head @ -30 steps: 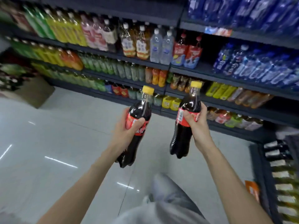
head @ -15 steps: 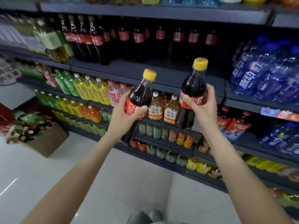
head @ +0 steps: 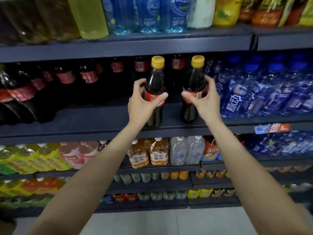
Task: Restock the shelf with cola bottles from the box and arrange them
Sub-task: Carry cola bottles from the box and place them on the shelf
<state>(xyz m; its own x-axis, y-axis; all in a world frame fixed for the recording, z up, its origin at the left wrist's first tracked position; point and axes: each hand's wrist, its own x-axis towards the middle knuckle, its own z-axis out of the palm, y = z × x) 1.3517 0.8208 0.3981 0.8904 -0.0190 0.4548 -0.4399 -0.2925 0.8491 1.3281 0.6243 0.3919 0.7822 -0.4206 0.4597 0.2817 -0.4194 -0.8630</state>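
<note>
Head view: two cola bottles, dark with yellow caps and red labels, stand upright near the front edge of the shelf (head: 101, 119). The left hand (head: 142, 102) grips the left cola bottle (head: 155, 89); the right hand (head: 202, 97) grips the right cola bottle (head: 194, 85). Half a second ago both were held in the air before the shelf.

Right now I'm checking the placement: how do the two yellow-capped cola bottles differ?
The left cola bottle stands nearer the shelf's front edge; the right cola bottle sits further back. The left hand grips the left one; the right hand grips the right one, beside the blue bottles. Both stand upright, with yellow caps and red labels.
</note>
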